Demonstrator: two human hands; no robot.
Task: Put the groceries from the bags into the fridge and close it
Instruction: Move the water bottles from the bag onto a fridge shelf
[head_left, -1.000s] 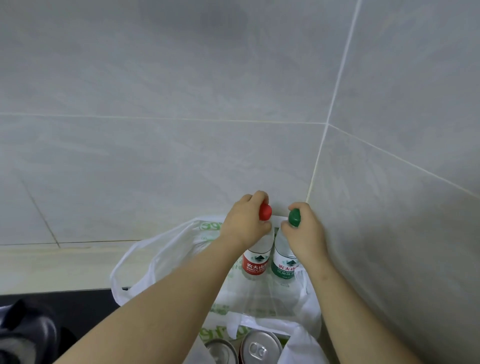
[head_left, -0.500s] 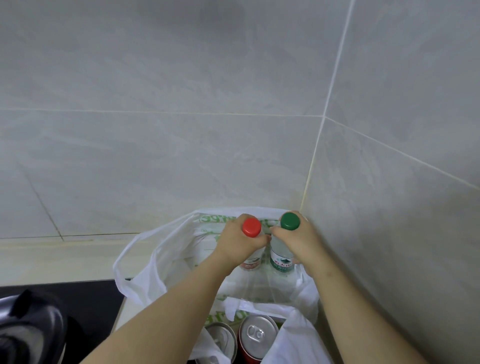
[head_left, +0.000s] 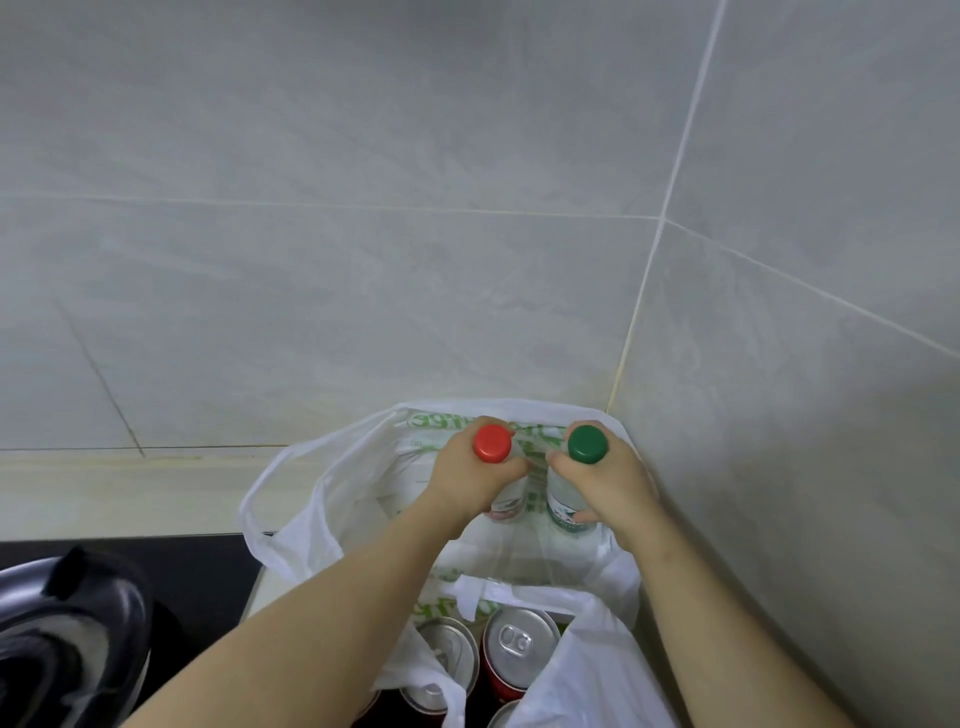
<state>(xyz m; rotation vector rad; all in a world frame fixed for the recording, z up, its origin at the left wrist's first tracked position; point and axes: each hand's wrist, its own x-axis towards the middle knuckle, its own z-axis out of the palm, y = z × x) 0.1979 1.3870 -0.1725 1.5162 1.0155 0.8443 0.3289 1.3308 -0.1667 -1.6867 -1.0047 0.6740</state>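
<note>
Grey tiled wall (head_left: 363, 260) corner behind the desk (head_left: 130, 499). Dark pot (head_left: 67, 639) low left. White bag (head_left: 291, 499) stands in the corner; inside it your left hand (head_left: 467, 483) grips the red-capped bottle (head_left: 492, 443), your right hand (head_left: 608, 483) the green-capped bottle (head_left: 587, 443), both upright, side by side.

**Count: bottles, cans, bags**

Two bottles: a red-capped bottle (head_left: 491, 443) within the left hand's (head_left: 467, 483) fingers and a green-capped bottle (head_left: 587, 444) within the right hand's (head_left: 610, 483). Below the fingers, four cans (head_left: 521, 636) show. Two white bags (head_left: 291, 499).
</note>
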